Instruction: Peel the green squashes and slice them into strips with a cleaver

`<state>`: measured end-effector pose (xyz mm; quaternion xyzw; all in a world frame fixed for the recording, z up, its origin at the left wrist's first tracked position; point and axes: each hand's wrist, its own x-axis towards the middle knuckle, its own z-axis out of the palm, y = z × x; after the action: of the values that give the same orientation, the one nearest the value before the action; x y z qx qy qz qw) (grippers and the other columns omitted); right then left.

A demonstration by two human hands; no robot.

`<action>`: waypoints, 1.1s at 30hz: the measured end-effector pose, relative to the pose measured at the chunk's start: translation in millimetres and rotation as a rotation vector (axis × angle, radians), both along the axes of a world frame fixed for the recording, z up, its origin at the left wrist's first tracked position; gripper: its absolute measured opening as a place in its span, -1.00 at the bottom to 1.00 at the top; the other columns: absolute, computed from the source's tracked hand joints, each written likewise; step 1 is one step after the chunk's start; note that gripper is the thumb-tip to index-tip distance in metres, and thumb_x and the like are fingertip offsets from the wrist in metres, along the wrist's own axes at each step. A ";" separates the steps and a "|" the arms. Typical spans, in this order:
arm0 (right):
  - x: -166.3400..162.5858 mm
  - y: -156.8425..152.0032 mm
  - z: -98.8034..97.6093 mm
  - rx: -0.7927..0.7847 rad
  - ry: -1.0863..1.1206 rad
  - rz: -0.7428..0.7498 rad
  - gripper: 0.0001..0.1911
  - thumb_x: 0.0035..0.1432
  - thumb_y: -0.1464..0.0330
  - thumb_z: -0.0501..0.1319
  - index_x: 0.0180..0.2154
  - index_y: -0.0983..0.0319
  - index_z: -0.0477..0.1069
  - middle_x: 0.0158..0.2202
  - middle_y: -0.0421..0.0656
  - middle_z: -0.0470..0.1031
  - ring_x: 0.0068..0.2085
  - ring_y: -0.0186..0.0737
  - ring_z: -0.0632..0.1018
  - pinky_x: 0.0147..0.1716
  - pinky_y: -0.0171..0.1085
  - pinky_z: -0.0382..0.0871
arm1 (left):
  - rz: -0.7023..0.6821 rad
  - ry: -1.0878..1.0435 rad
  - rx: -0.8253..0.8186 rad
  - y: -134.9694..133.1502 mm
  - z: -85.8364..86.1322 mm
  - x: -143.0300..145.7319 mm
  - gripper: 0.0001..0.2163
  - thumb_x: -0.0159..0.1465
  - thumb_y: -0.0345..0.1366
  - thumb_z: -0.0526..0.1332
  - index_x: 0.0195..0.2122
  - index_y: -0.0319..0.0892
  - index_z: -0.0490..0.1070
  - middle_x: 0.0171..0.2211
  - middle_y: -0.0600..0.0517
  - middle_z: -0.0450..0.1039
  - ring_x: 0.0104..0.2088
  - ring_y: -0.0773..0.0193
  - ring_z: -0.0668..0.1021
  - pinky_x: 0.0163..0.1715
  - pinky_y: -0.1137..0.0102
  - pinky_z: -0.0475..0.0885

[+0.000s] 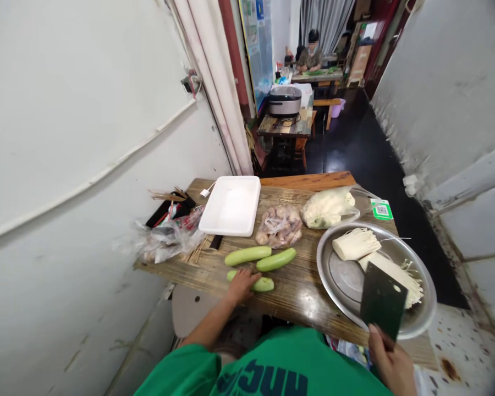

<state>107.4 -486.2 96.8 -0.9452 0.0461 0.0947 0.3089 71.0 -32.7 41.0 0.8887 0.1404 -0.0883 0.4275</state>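
Note:
My left hand (242, 286) is over the nearest pale green zucchini (264, 284), its fingers curled round the middle. Two more zucchini lie just beyond, one on the left (247, 255) and one on the right (276, 259). In my right hand (390, 360) is the handle of a cleaver (383, 301), its dark, broad blade raised upright. Behind the blade, a round metal basin (328, 280) holds two bundles of enoki mushrooms (355, 244); the blade hides part of the nearer one.
On the wooden table (301, 300) stand a white plastic tray (231, 206), a bag of brownish lumpy produce (279, 226) and a bag of pale vegetables (328, 207). Crumpled plastic bags (169, 239) cover the left end. A person (311, 55) sits at a farther table.

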 end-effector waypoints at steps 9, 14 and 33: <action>28.0 76.3 -3.2 0.253 0.129 0.243 -0.16 0.15 -0.33 -0.06 -0.32 0.23 0.64 -0.23 0.12 0.70 -0.16 0.17 0.69 -0.12 -0.08 0.55 | 0.078 -0.017 -0.205 8.4 12.3 15.7 -0.53 -0.19 -0.46 0.54 -0.22 -0.06 0.53 0.06 -0.09 0.50 0.31 -0.26 0.30 0.42 0.03 -0.04; 30.0 99.7 -22.5 0.051 0.254 0.429 -0.32 0.29 0.00 -0.15 -0.18 0.29 0.60 -0.31 0.08 0.69 -0.25 0.10 0.69 -0.16 -0.07 0.52 | -0.052 0.052 -0.091 15.2 8.6 6.0 -0.43 -0.20 -0.34 0.59 -0.10 0.03 0.55 0.19 -0.10 0.46 0.33 -0.28 0.31 0.41 0.01 0.00; 6.6 109.2 -76.0 -0.162 0.426 0.329 -0.44 0.38 0.37 -0.11 0.24 0.34 0.44 0.05 0.14 0.62 0.13 0.02 0.61 0.14 -0.18 0.42 | -0.140 0.057 0.576 -21.2 69.2 212.9 -0.14 0.31 -0.06 0.34 0.51 -0.14 -0.09 0.31 -0.37 0.30 0.17 -0.13 0.54 0.10 0.18 0.46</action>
<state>114.0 -377.0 20.8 -0.9205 -0.0367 0.3360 0.1961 283.8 -53.9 110.2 0.9780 0.1100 -0.0992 0.1467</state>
